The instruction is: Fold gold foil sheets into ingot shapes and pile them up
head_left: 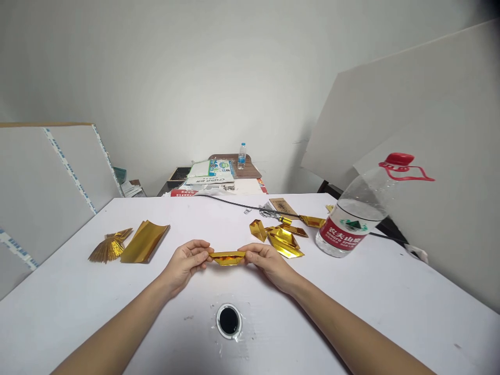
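Observation:
Between my two hands is a folded gold foil paper ingot (228,259), long and narrow with pointed ends. The thumb and fingers of my left hand (191,263) pinch its left tip. My right hand (265,262) grips the opposite tip the same way. Just beyond my right hand, several folded gold foil pieces (283,240) lie in a loose heap. To the left of my left hand rest a stack of flat gold foil sheets (145,242) and a fanned bunch of pleated gold paper (109,247).
A large water bottle with a red cap (351,219) stands at the right. A yellow-handled screwdriver (286,220) and a black cable (238,202) lie toward the back. A round black-centred hole (228,320) is set in the white table (164,333). White panels flank both sides.

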Demonstrator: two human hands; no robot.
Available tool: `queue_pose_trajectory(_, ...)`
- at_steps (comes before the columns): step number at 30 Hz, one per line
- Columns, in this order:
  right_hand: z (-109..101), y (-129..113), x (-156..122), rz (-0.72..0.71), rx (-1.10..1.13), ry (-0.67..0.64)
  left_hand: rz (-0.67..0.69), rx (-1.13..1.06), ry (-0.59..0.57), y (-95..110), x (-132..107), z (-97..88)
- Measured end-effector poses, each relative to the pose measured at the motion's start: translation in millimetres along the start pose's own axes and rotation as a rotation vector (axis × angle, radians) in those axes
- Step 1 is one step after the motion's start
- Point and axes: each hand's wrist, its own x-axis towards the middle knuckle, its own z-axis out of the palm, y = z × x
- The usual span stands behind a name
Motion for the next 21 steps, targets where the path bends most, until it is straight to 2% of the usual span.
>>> queue_pose_trajectory(13, -1.3, -1.2, 0.9, -0.016, 0.074, -0.043, -0.017, 0.011, -0.09, -1.3, 1.5, -2.6)
queue_pose_trajectory(17, -1.4, -2.7, 0.3, 0.003, 0.012, -0.05, -0.038, 0.04, -0.083, 0.7, -0.9, -0.5)
queue_pose_trajectory(21, 0.7, -4.9, -1.0, 0.028, -0.081, -0.041, -0.07, 0.085, -0.126, 0.7, -3.9, 3.3)
